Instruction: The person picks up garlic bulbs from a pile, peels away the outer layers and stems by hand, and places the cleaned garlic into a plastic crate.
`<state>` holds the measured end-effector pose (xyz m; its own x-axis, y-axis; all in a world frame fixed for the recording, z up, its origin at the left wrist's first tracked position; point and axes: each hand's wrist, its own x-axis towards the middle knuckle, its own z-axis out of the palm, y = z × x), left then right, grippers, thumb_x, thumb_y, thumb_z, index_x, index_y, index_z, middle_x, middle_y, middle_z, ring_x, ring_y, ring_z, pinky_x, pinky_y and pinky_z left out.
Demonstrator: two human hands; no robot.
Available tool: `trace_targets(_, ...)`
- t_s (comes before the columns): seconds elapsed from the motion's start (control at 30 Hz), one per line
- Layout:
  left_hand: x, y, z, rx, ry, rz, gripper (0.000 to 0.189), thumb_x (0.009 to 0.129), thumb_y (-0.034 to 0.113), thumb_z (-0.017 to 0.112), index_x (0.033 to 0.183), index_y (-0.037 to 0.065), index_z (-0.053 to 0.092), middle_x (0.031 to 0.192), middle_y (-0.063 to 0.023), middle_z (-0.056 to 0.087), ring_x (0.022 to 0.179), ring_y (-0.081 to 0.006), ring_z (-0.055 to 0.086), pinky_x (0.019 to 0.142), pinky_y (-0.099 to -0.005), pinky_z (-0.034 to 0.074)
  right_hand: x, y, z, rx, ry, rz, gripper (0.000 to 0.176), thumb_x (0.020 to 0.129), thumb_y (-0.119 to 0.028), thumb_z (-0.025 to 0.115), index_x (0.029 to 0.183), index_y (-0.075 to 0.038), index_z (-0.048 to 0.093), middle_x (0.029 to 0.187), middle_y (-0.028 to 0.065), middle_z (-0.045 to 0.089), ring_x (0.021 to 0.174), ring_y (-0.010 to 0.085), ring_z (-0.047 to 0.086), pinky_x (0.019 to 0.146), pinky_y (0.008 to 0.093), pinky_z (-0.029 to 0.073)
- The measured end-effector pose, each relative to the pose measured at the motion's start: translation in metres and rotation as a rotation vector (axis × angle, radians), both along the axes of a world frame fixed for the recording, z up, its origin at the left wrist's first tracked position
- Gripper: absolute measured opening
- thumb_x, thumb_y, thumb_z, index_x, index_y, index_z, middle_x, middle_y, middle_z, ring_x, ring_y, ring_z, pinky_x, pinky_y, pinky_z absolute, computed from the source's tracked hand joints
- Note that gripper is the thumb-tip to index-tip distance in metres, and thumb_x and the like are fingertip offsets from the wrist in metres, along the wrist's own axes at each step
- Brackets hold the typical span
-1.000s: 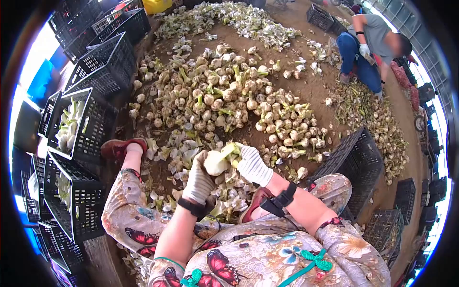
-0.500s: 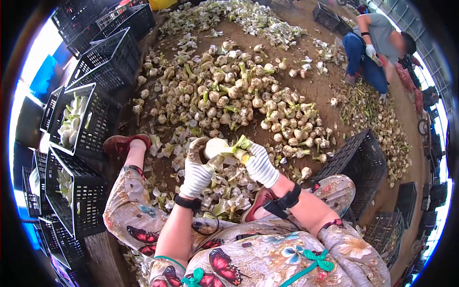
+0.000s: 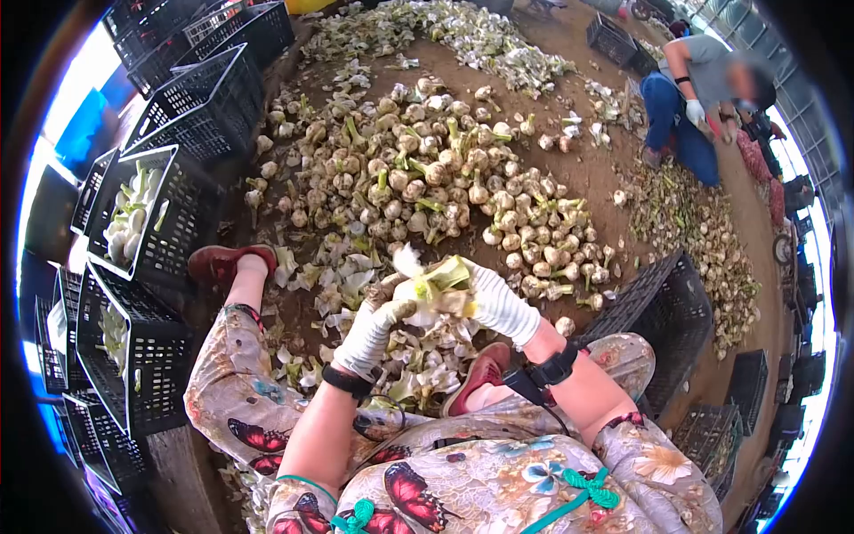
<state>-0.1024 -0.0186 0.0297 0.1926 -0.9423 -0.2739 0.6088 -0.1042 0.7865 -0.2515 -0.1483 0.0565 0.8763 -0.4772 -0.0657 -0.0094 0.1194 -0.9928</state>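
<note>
My left hand [image 3: 377,322], in a striped glove dirty at the fingers, is closed around a garlic bulb [image 3: 407,290] above the peelings. My right hand [image 3: 501,303], in a matching glove, grips loosened outer garlic skin [image 3: 452,274] beside the bulb's green stem end. A wisp of pale skin stands up over the bulb. Fingers partly hide the bulb. Below my hands lie white and green garlic peelings [image 3: 418,369]. Just beyond is a wide heap of unpeeled garlic bulbs [image 3: 400,173] with short stems.
Black plastic crates line my left side; one crate [image 3: 182,209] holds peeled white bulbs. Another black crate [image 3: 654,325] stands by my right knee. A co-worker [image 3: 703,84] sits at the upper right beside another garlic heap [image 3: 707,236]. More peelings [image 3: 480,40] lie at the back.
My right hand has shifted right and down, pulling skin away from the bulb; the skin now hangs loose between my hands. The bulb has turned in my left hand.
</note>
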Motion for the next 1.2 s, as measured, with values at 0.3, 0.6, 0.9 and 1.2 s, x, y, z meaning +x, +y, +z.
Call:
trace_targets(0.3,-0.002,-0.004,-0.005,0.046,-0.055,0.13,0.047,0.077,0.022,0.067,0.116,0.004,0.047,0.103,-0.0086,0.058,0.083,-0.0183,0.061,0.058,-0.0281,0.054,0.002,0.009,-0.002,-0.393,0.307,-0.143,0.032,0.073,-0.016,0.071,0.098,-0.001,0.057,0.083,0.0067,0.065,0.073,0.0128,0.058,0.067,0.0262,0.048)
trace_targets(0.6,0.001,0.002,-0.013,0.037,0.023,-0.102,0.047,0.078,0.019,0.063,0.119,0.001,0.048,0.104,-0.0105,0.061,0.089,-0.0196,0.062,0.069,-0.0298,0.054,-0.013,0.002,-0.054,-0.174,0.271,-0.233,0.014,0.077,-0.005,0.063,0.09,-0.001,0.062,0.078,0.0036,0.064,0.068,0.0109,0.056,0.062,0.0273,0.046)
trace_targets(0.9,0.004,-0.003,-0.022,0.073,0.299,0.311,0.035,0.084,0.022,0.063,0.11,0.0,0.053,0.104,-0.013,0.06,0.093,-0.0202,0.06,0.082,-0.0329,0.05,0.013,0.04,-0.025,0.038,-0.086,-0.246,0.018,0.082,-0.007,0.061,0.099,-0.003,0.063,0.082,0.0051,0.064,0.075,0.0067,0.057,0.07,0.0238,0.048)
trace_targets(1.2,0.021,-0.004,-0.016,-0.006,0.46,0.514,0.029,0.089,0.029,0.053,0.104,0.004,0.057,0.099,-0.0098,0.063,0.089,-0.0227,0.061,0.079,-0.0359,0.051,-0.019,0.014,-0.175,-0.851,0.746,0.647,0.035,0.086,-0.03,0.047,0.104,-0.004,0.06,0.094,0.0162,0.064,0.084,0.0309,0.06,0.078,0.0376,0.046)
